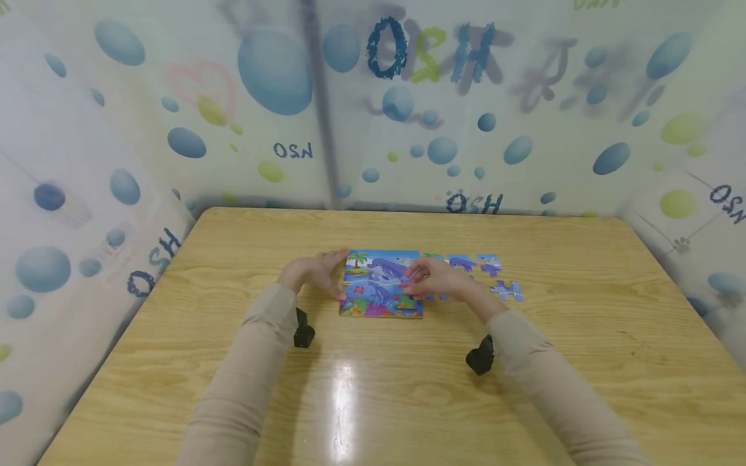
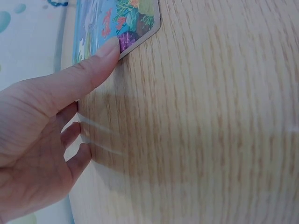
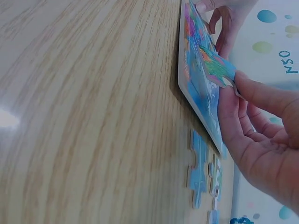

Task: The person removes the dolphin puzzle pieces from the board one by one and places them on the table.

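A jigsaw board [image 1: 373, 307] with a printed sea picture of dolphins, a palm tree and coral lies flat on the wooden table. The left hand [image 1: 317, 272] spreads along its left edge. In the left wrist view the thumb [image 2: 100, 58] rests on the board near a corner, with the other fingers below, off the picture. Above the board's right part, the right hand [image 1: 440, 278] pinches a jigsaw piece [image 3: 217, 67] between thumb and index finger. That piece shows green and orange coral, tilted over the board; the fingers hide part of it.
Several loose jigsaw pieces [image 1: 508, 290] lie just right of the board, some partly behind the right hand. A black wrist device [image 1: 304, 329] hangs under the left sleeve and another black device [image 1: 480, 356] under the right. A patterned cloth wall [image 1: 361, 129] borders the table.
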### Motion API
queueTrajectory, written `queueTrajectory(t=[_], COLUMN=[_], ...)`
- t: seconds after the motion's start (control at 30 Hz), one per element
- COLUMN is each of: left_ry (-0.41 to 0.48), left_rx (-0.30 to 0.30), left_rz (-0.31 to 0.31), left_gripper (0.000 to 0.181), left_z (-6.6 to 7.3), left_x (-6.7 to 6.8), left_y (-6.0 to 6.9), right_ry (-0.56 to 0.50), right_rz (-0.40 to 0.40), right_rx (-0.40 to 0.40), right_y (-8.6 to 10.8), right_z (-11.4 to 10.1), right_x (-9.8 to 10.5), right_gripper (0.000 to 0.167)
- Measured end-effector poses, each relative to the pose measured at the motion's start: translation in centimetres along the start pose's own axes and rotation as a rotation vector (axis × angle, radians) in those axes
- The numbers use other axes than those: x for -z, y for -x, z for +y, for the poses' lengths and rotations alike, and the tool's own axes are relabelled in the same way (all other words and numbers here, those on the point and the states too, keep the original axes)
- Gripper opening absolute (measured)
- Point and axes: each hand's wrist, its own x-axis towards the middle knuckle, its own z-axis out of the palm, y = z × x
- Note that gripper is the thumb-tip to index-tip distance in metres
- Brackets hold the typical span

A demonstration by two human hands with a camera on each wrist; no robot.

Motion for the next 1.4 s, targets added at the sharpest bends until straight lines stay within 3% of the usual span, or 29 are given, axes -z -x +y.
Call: queueTrajectory(t=[0.17,0.4,0.63,0.87,1.4], left_ry=[-0.004,0.009,0.0,0.007,0.028], left_rx=[-0.001,0.013,0.01,0.01,0.02], left_rz=[0.001,-0.01,-0.017,-0.018,-0.021], left_gripper=[0.103,0.103,0.103,0.104,0.103], left_z=[0.0,-0.1,-0.1,-0.1,0.0], left_x=[0.0,0.0,0.0,0.0,0.1], left_y=[0.0,-0.1,0.0,0.0,0.1], right_ry=[0.049,-0.023,0.024,-0.011,0.02], right_rz=[0.004,-0.001,0.002,-0.023,-0.041], right_rx=[0.012,-0.001,-0.019,-0.017,-0.103], right_y=[0.6,1.3,2.3,2.9,3.4], right_z=[0.6,1.7,2.7,3.3,3.9], right_x=[0.8,1.6,2.4,2.8,2.4], right_gripper=[0.037,0.037,0.035,0.03,0.025])
